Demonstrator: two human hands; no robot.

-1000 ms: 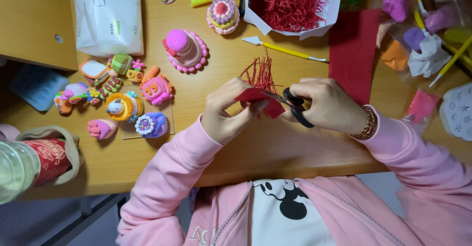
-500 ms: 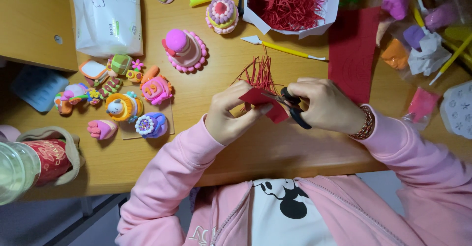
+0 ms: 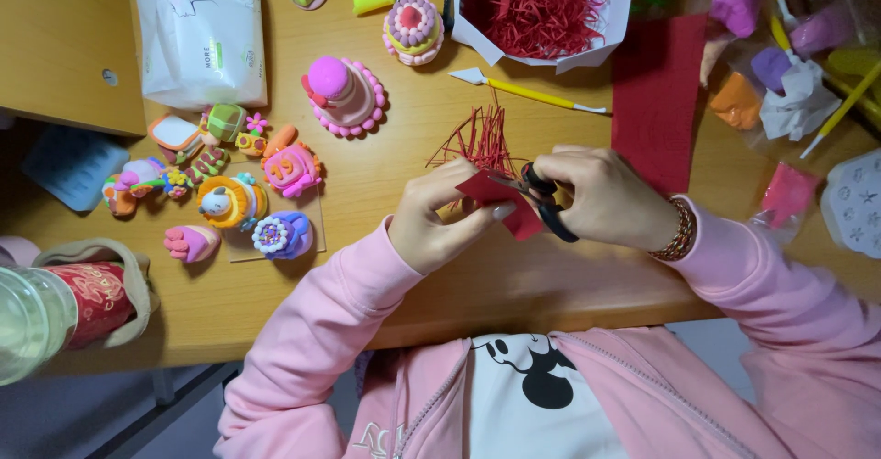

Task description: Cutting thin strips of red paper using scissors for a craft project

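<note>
My left hand (image 3: 439,222) pinches a small piece of red paper (image 3: 496,198) above the wooden table's near edge. Thin red strips (image 3: 477,139) fan out from that piece toward the far side. My right hand (image 3: 607,195) grips black-handled scissors (image 3: 547,204), and the blades meet the red paper between my two hands. Both arms wear pink sleeves.
A red felt sheet (image 3: 657,97) lies right of my hands. A white box of shredded red paper (image 3: 541,7) stands behind. A yellow-handled tool (image 3: 532,92), several small colourful clay models (image 3: 275,165), a white pouch (image 3: 200,29) and a bottle (image 3: 46,317) occupy the table (image 3: 385,147).
Both hands with paper and scissors have shifted slightly; the cutting goes on and the fan of red strips stays in front of them.
</note>
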